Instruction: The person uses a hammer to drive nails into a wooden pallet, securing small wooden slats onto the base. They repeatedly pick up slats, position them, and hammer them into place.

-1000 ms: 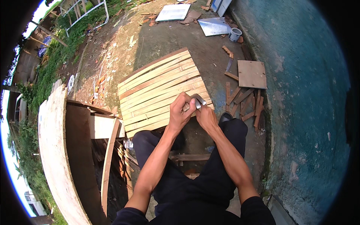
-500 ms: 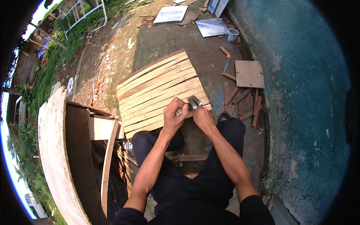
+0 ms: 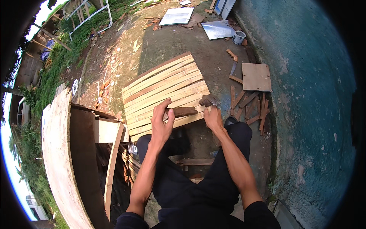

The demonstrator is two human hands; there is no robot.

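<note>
My left hand (image 3: 161, 124) is over the near part of a panel of pale wooden slats (image 3: 164, 86). Its thumb and fingers are around the left end of a short dark brown piece of wood (image 3: 183, 111), which points right across the slats. My right hand (image 3: 214, 119), at the panel's near right corner, is closed on a hammer. The hammer's head (image 3: 209, 100) is up above the fist, its claw side smeared by motion. Most of the hammer's handle is hidden by the hand and forearm. A small gap separates the wood's right end from the hammer head.
Beyond the panel on the right lies a handsaw (image 3: 231, 61). A square board (image 3: 256, 77) and several wooden strips (image 3: 249, 106) lie along the blue wall (image 3: 305, 95). To the left stands a large wooden panel (image 3: 57, 152). A bucket (image 3: 239, 37) is farther off.
My hands were close together by the hammer head; now they are apart. The left has moved left and loosened its fingers, showing the brown wood. The right has moved slightly right, turning the hammer.
</note>
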